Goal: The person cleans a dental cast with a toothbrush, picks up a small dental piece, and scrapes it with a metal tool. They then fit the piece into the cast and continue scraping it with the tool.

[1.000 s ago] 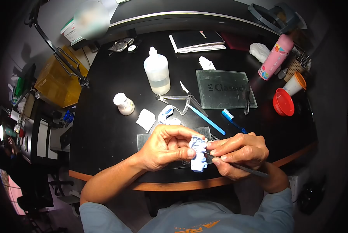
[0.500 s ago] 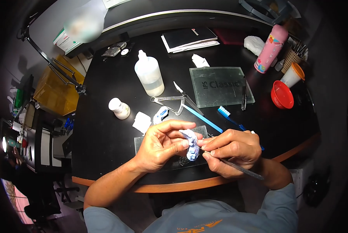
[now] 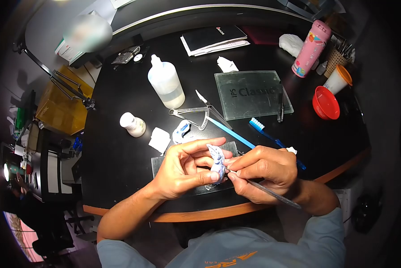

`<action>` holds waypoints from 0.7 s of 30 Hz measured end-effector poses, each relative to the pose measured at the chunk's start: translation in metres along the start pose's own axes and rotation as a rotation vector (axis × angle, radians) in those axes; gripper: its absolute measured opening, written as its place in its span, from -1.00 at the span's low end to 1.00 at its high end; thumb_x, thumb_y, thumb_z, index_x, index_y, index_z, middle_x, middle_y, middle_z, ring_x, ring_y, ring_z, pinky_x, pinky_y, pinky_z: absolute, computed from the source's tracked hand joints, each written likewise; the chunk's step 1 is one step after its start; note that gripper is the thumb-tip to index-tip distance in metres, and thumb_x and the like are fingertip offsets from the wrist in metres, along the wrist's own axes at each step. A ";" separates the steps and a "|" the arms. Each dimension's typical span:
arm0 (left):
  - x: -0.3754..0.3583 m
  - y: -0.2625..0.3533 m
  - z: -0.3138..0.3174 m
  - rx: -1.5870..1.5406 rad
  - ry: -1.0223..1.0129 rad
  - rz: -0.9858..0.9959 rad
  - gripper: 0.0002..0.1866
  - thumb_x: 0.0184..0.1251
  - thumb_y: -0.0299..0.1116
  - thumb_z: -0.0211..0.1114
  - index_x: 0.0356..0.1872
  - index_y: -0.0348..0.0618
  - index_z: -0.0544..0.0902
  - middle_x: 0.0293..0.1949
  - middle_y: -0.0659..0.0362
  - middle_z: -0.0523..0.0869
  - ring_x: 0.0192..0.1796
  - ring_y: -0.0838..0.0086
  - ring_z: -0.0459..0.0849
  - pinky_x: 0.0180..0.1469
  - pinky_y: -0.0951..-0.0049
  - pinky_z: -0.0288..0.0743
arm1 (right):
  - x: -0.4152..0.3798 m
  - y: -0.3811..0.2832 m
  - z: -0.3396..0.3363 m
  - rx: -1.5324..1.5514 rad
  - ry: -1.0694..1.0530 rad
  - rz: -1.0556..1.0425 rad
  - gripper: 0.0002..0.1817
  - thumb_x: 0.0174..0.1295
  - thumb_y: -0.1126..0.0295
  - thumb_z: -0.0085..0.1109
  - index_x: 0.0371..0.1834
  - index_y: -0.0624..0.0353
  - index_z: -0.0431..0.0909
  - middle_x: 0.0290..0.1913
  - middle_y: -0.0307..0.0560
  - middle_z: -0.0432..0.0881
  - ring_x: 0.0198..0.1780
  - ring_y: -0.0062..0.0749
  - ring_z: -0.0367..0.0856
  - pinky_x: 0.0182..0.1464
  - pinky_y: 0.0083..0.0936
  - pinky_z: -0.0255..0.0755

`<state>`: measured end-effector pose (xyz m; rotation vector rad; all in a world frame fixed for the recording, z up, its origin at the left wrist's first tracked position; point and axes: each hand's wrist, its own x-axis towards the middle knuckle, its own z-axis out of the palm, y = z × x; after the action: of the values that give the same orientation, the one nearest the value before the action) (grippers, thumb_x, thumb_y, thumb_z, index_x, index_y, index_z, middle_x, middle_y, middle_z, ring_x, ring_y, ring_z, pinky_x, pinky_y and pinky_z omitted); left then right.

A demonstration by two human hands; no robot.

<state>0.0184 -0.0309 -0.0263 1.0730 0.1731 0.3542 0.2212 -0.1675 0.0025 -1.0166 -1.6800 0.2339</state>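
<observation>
My left hand [image 3: 180, 172] pinches a small white-and-lavender dental impression [image 3: 217, 161] between thumb and fingers, holding it above the desk. My right hand [image 3: 267, 172] grips a thin metal dental tool [image 3: 274, 195] like a pen, its flat grey handle sticking out below the palm. The tool's tip meets the right side of the impression, though its exact shape is too fine to make out. Beneath both hands lies a small dark glass slab [image 3: 156, 165], mostly hidden by them. A second blue-and-white impression piece [image 3: 181, 129] rests just beyond my left fingers.
Past the hands lie a caliper [image 3: 194, 117], a blue-handled knife [image 3: 229, 129] and a blue toothbrush [image 3: 265, 133]. A squeeze bottle [image 3: 165, 85], a small white bottle [image 3: 132, 125] and a glass plate [image 3: 249, 105] stand or lie farther back. Right: a red bowl [image 3: 325, 105] and pink flask [image 3: 311, 49].
The impression has turned in my left hand, now showing a narrower side. My right hand and tool have shifted slightly left with it. The whole view has tilted a little.
</observation>
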 end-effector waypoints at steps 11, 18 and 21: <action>-0.001 0.010 0.010 0.287 0.086 0.041 -0.26 0.28 -0.73 0.57 0.49 -0.46 0.50 0.16 -0.12 0.81 0.15 0.35 0.84 0.16 0.46 0.82 | 0.002 0.004 -0.003 0.055 -0.038 0.013 -0.81 0.11 0.76 0.49 -0.30 0.30 0.71 -0.23 0.10 0.83 -0.15 -0.21 0.93 -0.01 -0.40 0.87; -0.007 0.005 0.011 0.509 0.141 0.121 -0.37 0.25 -0.68 0.60 0.38 -0.41 0.63 0.12 -0.08 0.86 0.04 0.54 0.82 0.06 0.51 0.78 | 0.001 0.006 -0.001 0.045 -0.057 0.017 -0.81 0.09 0.74 0.52 -0.31 0.27 0.72 -0.25 0.08 0.83 -0.16 -0.21 0.93 -0.01 -0.41 0.88; -0.009 0.004 0.012 0.503 0.147 0.152 -0.38 0.26 -0.68 0.59 0.38 -0.41 0.65 0.12 -0.06 0.86 0.09 0.49 0.84 0.08 0.48 0.77 | 0.001 0.006 0.000 0.023 -0.066 0.004 -0.80 0.09 0.72 0.54 -0.31 0.26 0.72 -0.25 0.06 0.84 -0.16 -0.20 0.94 -0.03 -0.41 0.88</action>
<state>0.0132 -0.0427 -0.0174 1.5626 0.3240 0.5438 0.2244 -0.1633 -0.0004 -1.0053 -1.7308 0.2914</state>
